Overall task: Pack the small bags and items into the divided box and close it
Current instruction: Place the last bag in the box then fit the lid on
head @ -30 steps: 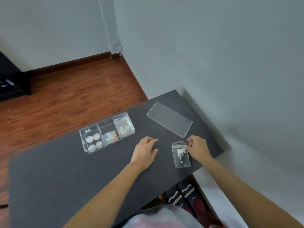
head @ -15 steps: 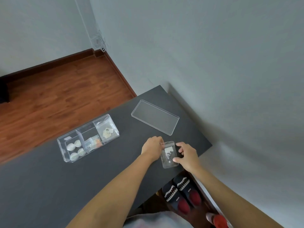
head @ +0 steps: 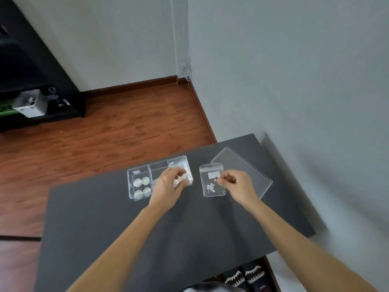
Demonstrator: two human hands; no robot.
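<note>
A clear divided box [head: 139, 196] stands on the dark table [head: 189, 232]. Several white round items [head: 142, 186] lie in its left compartment. My left hand [head: 168, 183] reaches into the right compartment and its fingers curl around a small bag of pale items [head: 182, 178]. To the right, a small clear zip bag [head: 211, 182] with tiny white pieces is held up flat by my right hand [head: 236, 183], pinched at its right edge. The clear flat lid [head: 250, 168] lies behind that hand on the table.
The table's right side runs along a grey wall [head: 305, 102]. Wood floor [head: 105, 133] lies beyond the far edge, with a dark shelf unit [head: 31, 91] at the left. Slippers [head: 244, 276] sit below the near edge.
My right hand has carried the zip bag from the table's right edge toward the box. My left hand let go of it and moved into the box's right compartment. The camera view shifted.
</note>
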